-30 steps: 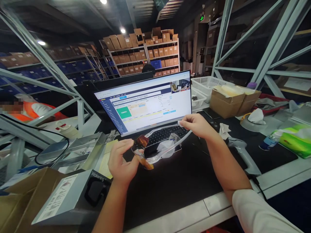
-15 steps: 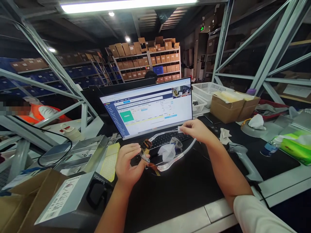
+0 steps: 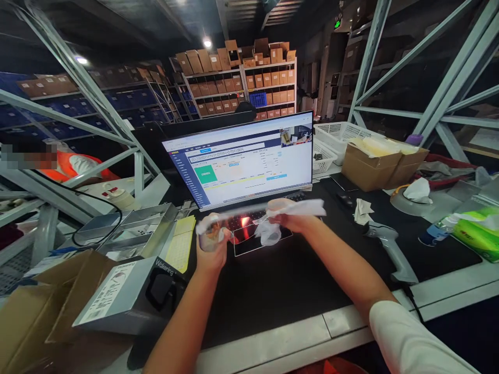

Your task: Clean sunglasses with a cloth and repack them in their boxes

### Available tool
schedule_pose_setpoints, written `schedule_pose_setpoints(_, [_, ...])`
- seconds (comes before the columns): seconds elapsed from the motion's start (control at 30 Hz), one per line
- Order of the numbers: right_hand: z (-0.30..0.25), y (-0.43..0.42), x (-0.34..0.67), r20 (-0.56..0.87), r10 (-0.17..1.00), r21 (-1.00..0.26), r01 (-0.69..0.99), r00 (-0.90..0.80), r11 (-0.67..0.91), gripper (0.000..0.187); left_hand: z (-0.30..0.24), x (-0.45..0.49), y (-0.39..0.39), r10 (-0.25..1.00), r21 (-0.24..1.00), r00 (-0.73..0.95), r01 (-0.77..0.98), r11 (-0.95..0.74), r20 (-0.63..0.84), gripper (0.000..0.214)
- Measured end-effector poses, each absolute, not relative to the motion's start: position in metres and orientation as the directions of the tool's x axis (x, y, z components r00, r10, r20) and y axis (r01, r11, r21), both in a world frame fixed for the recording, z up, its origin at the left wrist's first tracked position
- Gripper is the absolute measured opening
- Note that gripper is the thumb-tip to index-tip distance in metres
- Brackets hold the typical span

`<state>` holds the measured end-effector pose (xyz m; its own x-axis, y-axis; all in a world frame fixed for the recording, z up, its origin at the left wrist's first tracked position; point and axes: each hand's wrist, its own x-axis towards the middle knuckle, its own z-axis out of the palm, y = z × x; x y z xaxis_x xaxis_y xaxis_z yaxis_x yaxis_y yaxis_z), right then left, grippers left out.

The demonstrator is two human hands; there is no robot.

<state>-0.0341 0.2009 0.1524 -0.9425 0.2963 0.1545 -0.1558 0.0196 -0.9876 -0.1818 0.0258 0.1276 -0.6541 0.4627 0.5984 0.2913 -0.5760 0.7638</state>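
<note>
Between my two hands is a pair of glasses with clear temples and amber-tinted lenses, blurred by motion. My left hand (image 3: 212, 246) is closed around the amber lens end (image 3: 210, 234). My right hand (image 3: 288, 214) grips the other side, by a white strip (image 3: 307, 208) that juts out to the right; whether it is a sleeve or a temple I cannot tell. Below the right hand hangs a crumpled, whitish see-through wrapping (image 3: 270, 234). Beneath, a thin white rectangular outline (image 3: 244, 253) shows over the black mat (image 3: 273, 296). The keyboard behind is mostly hidden.
A monitor (image 3: 249, 166) stands just beyond my hands. To the left are a grey "Wakening" box (image 3: 128, 296), an open carton (image 3: 42, 311) and a yellow pad (image 3: 181, 244). A barcode scanner (image 3: 392, 252), crumpled paper (image 3: 362, 211) and a bottle (image 3: 436, 231) lie right.
The glasses have turned and tilted, now partly smeared. My right hand has come left and slightly lower, closer to my left hand. The view has shifted a little.
</note>
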Motion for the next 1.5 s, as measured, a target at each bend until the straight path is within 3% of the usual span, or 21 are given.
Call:
schedule_pose_setpoints(0.07, [0.142, 0.184, -0.049, 0.190, 0.379, -0.981, -0.194, -0.906, 0.029, 0.048, 0.120, -0.181, 0.035, 0.519, 0.791, -0.759, -0.007, -0.612, 0.394, 0.050])
schedule_pose_setpoints(0.13, [0.135, 0.178, -0.054, 0.205, 0.438, -0.978, -0.197, -0.875, 0.065, 0.040, 0.114, -0.179, 0.042, 0.580, 0.784, -0.763, -0.164, -0.598, 0.283, 0.049])
schedule_pose_setpoints(0.23, [0.136, 0.186, -0.046, 0.299, 0.529, -0.954, -0.257, -0.795, 0.153, 0.019, 0.111, -0.177, 0.047, 0.589, 0.792, -0.773, -0.200, -0.578, 0.235, 0.044])
schedule_pose_setpoints(0.3, [0.143, 0.193, -0.034, 0.386, 0.491, -0.922, -0.305, -0.781, 0.239, 0.041, 0.111, -0.177, 0.047, 0.588, 0.798, -0.777, -0.199, -0.568, 0.225, 0.044])
schedule_pose_setpoints(0.33, [0.148, 0.194, -0.027, 0.411, 0.443, -0.905, -0.299, -0.797, 0.301, 0.043, 0.112, -0.177, 0.046, 0.588, 0.804, -0.776, -0.189, -0.563, 0.229, 0.045])
schedule_pose_setpoints(0.43, [0.163, 0.185, -0.010, 0.387, 0.337, -0.798, -0.129, -0.858, 0.589, 0.022, 0.116, -0.177, 0.041, 0.600, 0.837, -0.756, -0.135, -0.531, 0.259, 0.046])
schedule_pose_setpoints(0.53, [0.171, 0.174, 0.001, 0.266, 0.269, -0.620, 0.050, -0.926, 0.783, 0.022, 0.119, -0.174, 0.035, 0.665, 0.890, -0.690, -0.066, -0.451, 0.286, 0.045])
schedule_pose_setpoints(0.6, [0.173, 0.179, 0.007, 0.151, 0.208, -0.670, 0.055, -0.966, 0.741, 0.016, 0.120, -0.174, 0.032, 0.681, 0.911, -0.658, 0.018, -0.413, 0.321, 0.041])
schedule_pose_setpoints(0.63, [0.175, 0.186, 0.010, 0.141, 0.213, -0.740, 0.040, -0.967, 0.671, 0.022, 0.120, -0.174, 0.031, 0.671, 0.911, -0.658, 0.057, -0.408, 0.342, 0.039])
schedule_pose_setpoints(0.7, [0.177, 0.203, 0.016, 0.268, 0.382, -0.859, -0.040, -0.885, 0.510, 0.036, 0.120, -0.177, 0.031, 0.629, 0.904, -0.684, 0.108, -0.414, 0.370, 0.035])
schedule_pose_setpoints(0.77, [0.180, 0.218, 0.023, 0.448, 0.604, -0.875, -0.185, -0.659, 0.447, 0.045, 0.120, -0.180, 0.032, 0.598, 0.902, -0.711, 0.122, -0.414, 0.371, 0.033])
schedule_pose_setpoints(0.8, [0.180, 0.221, 0.026, 0.510, 0.645, -0.853, -0.242, -0.568, 0.462, 0.049, 0.121, -0.181, 0.031, 0.588, 0.903, -0.717, 0.136, -0.407, 0.374, 0.031])
schedule_pose_setpoints(0.87, [0.180, 0.218, 0.027, 0.574, 0.594, -0.808, -0.268, -0.565, 0.526, 0.054, 0.122, -0.181, 0.031, 0.575, 0.910, -0.729, 0.165, -0.381, 0.373, 0.029])
schedule_pose_setpoints(0.93, [0.178, 0.204, 0.022, 0.537, 0.492, -0.765, -0.150, -0.685, 0.626, 0.049, 0.123, -0.178, 0.031, 0.576, 0.919, -0.736, 0.167, -0.356, 0.357, 0.028])
schedule_pose_setpoints(1.03, [0.173, 0.180, 0.007, 0.423, 0.449, -0.690, 0.042, -0.787, 0.723, 0.031, 0.122, -0.171, 0.032, 0.595, 0.930, -0.742, 0.104, -0.353, 0.309, 0.032])
schedule_pose_setpoints(1.17, [0.171, 0.169, 0.001, 0.356, 0.343, -0.648, 0.036, -0.869, 0.761, 0.035, 0.121, -0.166, 0.034, 0.602, 0.916, -0.761, -0.027, -0.401, 0.241, 0.040])
schedule_pose_setpoints(1.27, [0.171, 0.174, 0.007, 0.311, 0.438, -0.526, 0.231, -0.844, 0.819, 0.052, 0.126, -0.172, 0.033, 0.585, 0.879, -0.782, -0.106, -0.465, 0.215, 0.043])
schedule_pose_setpoints(1.4, [0.163, 0.176, 0.006, -0.021, 0.477, -0.343, 0.454, -0.879, 0.822, 0.037, 0.139, -0.184, 0.025, 0.529, 0.815, -0.817, -0.135, -0.563, 0.230, 0.046])
schedule_pose_setpoints(1.5, [0.151, 0.174, -0.006, -0.016, 0.485, -0.336, 0.462, -0.874, 0.821, 0.030, 0.148, -0.188, 0.019, 0.497, 0.780, -0.833, -0.138, -0.610, 0.241, 0.045])
